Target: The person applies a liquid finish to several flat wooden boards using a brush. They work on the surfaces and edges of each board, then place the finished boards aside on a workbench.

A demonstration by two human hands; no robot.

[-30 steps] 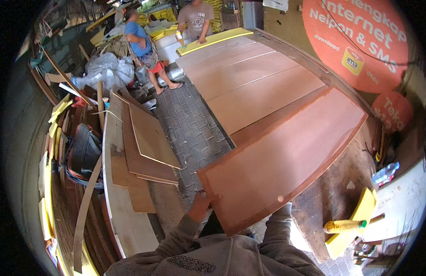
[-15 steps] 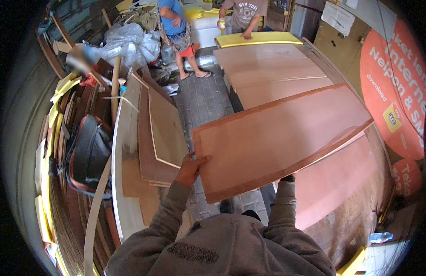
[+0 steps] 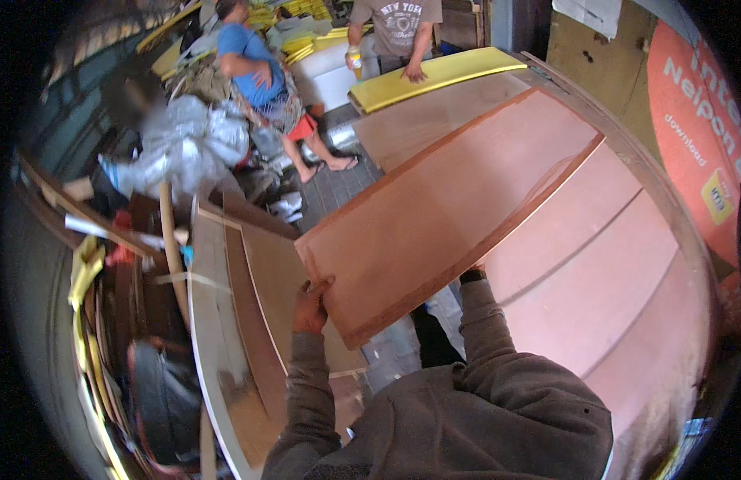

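Note:
A long reddish-brown wooden panel [image 3: 458, 208] with a darker border is held up at a slant before me, its far end up to the right. My left hand [image 3: 310, 306] grips its near left end, thumb on the top face and the other fingers largely behind it. At the near long edge, my right hand [image 3: 475, 270] holds the panel from below; most of that hand is hidden under the board. Beneath and to the right lie pinkish-brown sheets [image 3: 598, 296] on a broad work surface, with dark gaps between them.
Boards [image 3: 262, 296] lean at the left, beside a dark bag [image 3: 166, 400]. Plastic wrapping [image 3: 186, 148] is heaped at the back left. One person [image 3: 262, 80] stands on the paving; another [image 3: 398, 32] holds a bottle, a hand on a yellow-topped piece [image 3: 438, 78].
The panel has tilted more steeply and shifted left in view, both hands still on it. My view has turned, showing more of the sheets on the right. The person in blue appears further left.

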